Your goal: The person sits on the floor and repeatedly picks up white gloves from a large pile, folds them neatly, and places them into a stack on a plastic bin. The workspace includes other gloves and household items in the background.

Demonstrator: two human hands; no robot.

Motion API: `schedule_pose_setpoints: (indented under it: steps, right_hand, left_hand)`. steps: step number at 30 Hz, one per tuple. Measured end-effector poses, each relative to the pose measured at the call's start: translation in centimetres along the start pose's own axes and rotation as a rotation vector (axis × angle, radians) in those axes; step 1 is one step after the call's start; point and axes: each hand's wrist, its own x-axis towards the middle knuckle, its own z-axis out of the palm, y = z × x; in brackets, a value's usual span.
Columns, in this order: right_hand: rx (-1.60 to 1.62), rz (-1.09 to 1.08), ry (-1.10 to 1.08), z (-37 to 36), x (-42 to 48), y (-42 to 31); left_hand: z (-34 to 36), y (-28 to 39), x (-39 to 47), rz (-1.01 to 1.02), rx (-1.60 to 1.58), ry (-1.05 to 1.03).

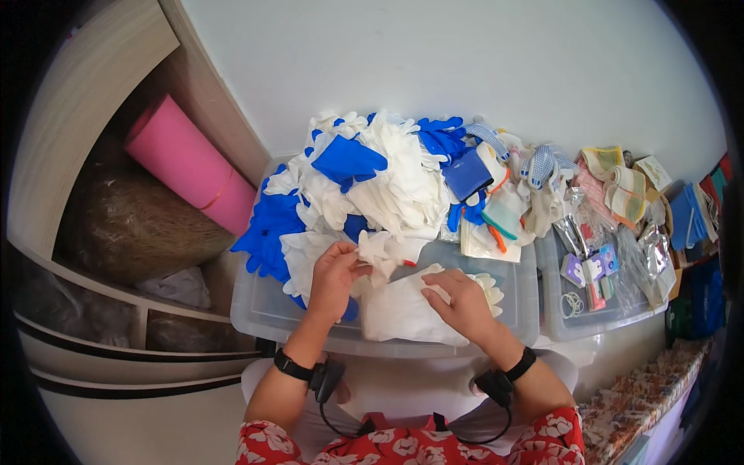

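Note:
Pinched between the thumb and fingers of my left hand [336,279] is a white disposable glove [378,251], its fingers hanging loose. My right hand [462,303] is empty, thumb and fingers apart, over the right side of a neat stack of white gloves [401,311]. Whether its fingertips touch the stack I cannot tell. Glove fingers [491,293] stick out at the stack's right edge. Behind my hands rises a loose heap of white gloves [395,180], mixed with blue gloves [349,160]. More blue gloves [267,229] spill down its left side.
Everything lies on a translucent plastic bin lid [520,317]. Work gloves [540,168] and a folded blue cloth item [467,174] sit right of the heap. A second lid [561,325] bears small boxes [593,270] and plastic packaging. At left, a shelf holds a pink roll [189,163].

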Motion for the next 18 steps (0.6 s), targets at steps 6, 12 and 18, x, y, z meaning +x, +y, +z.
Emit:
schedule_pose_setpoints:
  steps: [6, 12, 18]
  right_hand:
    - [0.66, 0.455, -0.088, 0.4, 0.2, 1.2]
    - [0.967, 0.629, -0.21, -0.4, 0.6, -0.8]
    - [1.077, 0.517, -0.085, -0.1, 0.3, 0.6]
  left_hand:
    - [-0.1, -0.5, -0.6, -0.095, -0.365, -0.357]
    - [0.7, -1.2, -1.3, -0.215, -0.415, -0.333]
    - [0.2, -2.3, -0.6, -0.291, -0.319, -0.428]
